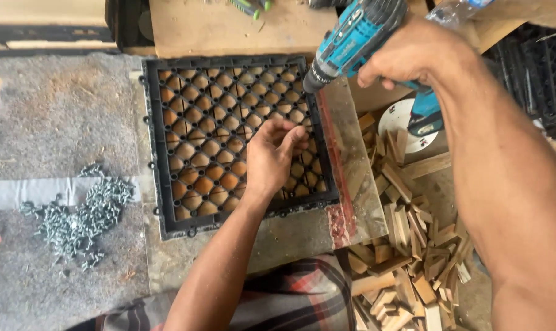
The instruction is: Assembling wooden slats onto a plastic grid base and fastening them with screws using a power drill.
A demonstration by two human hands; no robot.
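A black plastic lattice grid (pixel 204 122) lies flat on the workbench with wooden slats showing orange-brown through its holes. My left hand (pixel 272 156) rests on the grid's right half, fingers curled and pinched together over a hole; whether a screw is between them I cannot tell. My right hand (pixel 413 52) grips a teal cordless drill (pixel 351 34), its tip pointing down at the grid's upper right corner.
A pile of small silver screws (pixel 81 211) lies on grey felt at the left. Wood offcuts (pixel 406 257) are heaped on the floor at the right. More black grids (pixel 541 67) stand at the upper right. A wooden board (pixel 222 27) lies behind the grid.
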